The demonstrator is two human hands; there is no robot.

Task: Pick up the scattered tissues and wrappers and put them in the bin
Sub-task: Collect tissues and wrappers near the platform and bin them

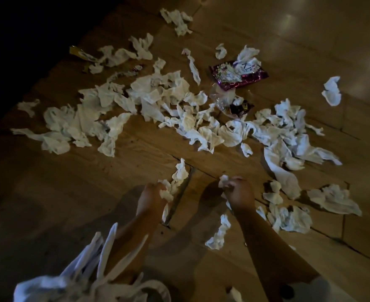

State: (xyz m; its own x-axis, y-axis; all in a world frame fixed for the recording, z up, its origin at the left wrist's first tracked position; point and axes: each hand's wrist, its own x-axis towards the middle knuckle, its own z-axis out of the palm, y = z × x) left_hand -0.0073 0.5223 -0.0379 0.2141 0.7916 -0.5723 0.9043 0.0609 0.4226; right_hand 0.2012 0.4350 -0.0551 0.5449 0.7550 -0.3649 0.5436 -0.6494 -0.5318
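White tissues (158, 105) scattered on wooden floor (49, 203), left hand (150, 198) gripping crumpled tissue (175, 182), right hand (239, 192) pinching small tissue piece (223, 180).

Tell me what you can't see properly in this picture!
All in the head view:
- Bin: not in the picture at all.
- Purple wrapper: print blurred, top covered by a white tissue.
- Yellow wrapper: half lost in the dark corner.
- White cloth: cut off by the bottom edge; unclear what it is.
- Left hand grips a long tissue, right hand a small tissue: curled fingers hide the rest of each.
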